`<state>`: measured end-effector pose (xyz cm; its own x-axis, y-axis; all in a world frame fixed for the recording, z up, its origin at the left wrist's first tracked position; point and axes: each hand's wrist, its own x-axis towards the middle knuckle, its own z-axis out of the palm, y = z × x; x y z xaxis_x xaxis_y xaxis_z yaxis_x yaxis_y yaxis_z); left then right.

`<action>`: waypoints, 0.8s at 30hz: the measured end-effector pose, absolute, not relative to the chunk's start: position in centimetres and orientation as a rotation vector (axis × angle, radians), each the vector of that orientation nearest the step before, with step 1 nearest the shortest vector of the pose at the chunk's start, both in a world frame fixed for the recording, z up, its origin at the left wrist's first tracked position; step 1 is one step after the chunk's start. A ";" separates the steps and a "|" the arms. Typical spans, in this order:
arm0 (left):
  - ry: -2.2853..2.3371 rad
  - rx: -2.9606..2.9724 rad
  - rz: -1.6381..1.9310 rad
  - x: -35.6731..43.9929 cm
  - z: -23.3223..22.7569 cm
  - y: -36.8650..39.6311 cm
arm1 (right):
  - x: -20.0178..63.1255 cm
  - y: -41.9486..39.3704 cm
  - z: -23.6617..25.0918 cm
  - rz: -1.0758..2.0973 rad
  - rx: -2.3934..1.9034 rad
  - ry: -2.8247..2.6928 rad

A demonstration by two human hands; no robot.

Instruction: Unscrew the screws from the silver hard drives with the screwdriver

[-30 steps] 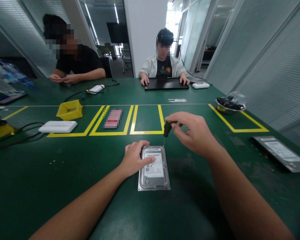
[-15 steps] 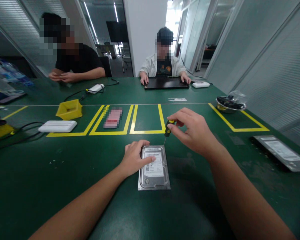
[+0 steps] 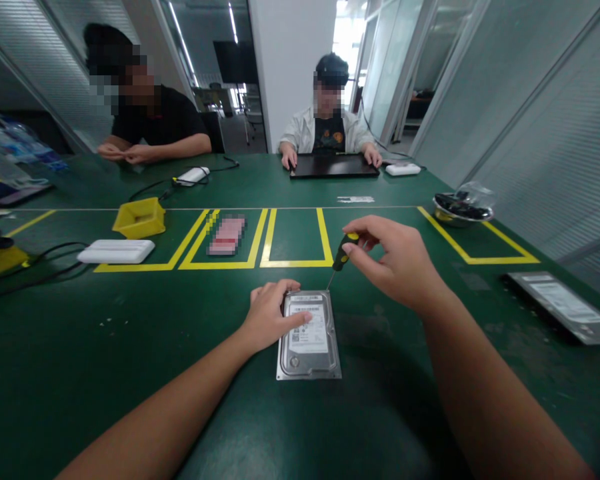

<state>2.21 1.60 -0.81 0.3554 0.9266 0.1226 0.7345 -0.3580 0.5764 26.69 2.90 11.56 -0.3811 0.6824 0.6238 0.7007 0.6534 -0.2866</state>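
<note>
A silver hard drive (image 3: 310,340) with a white label lies flat on the green table (image 3: 130,347) in front of me. My left hand (image 3: 270,317) rests on its left edge, fingers pressing on the label. My right hand (image 3: 395,263) grips a small screwdriver (image 3: 343,252) with a black and yellow handle. The screwdriver tilts to the right, and its thin tip meets the drive's far right corner.
Yellow tape boxes mark the table beyond the drive. A yellow tray (image 3: 139,219) and a white flat box (image 3: 116,251) lie at left, a metal bowl (image 3: 461,210) and another drive (image 3: 560,303) at right. Two people sit at the far side, one at a laptop (image 3: 333,165).
My right hand has turned and lifted slightly, so the screwdriver handle now leans further right. My left hand and the drive have stayed put.
</note>
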 end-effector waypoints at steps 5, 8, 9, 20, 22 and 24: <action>1.451 2.197 0.615 2.3 -0.7 1.5 | 27.1 3.1 11.6 -0.143 -1.146 -2.094; 1.441 2.205 0.614 2.3 -0.5 1.4 | 27.2 3.4 11.4 -0.181 -1.246 -2.126; 1.436 2.209 0.615 2.3 -0.5 1.4 | 27.2 3.5 11.3 -0.182 -1.283 -2.139; 1.439 2.164 0.634 2.3 -0.6 1.5 | 27.1 4.0 10.7 -0.163 -1.553 -2.149; 1.441 2.155 0.650 2.3 -0.7 1.6 | 27.1 4.1 10.6 -0.166 -1.589 -2.155; 1.442 2.147 0.664 2.3 -0.7 1.6 | 27.1 4.2 10.5 -0.158 -1.629 -2.159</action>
<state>2.27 1.63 -0.73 0.3314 0.9341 0.1324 0.7083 -0.3391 0.6191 27.06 4.18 10.46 -0.2183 0.8896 0.4011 0.9386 0.3040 -0.1634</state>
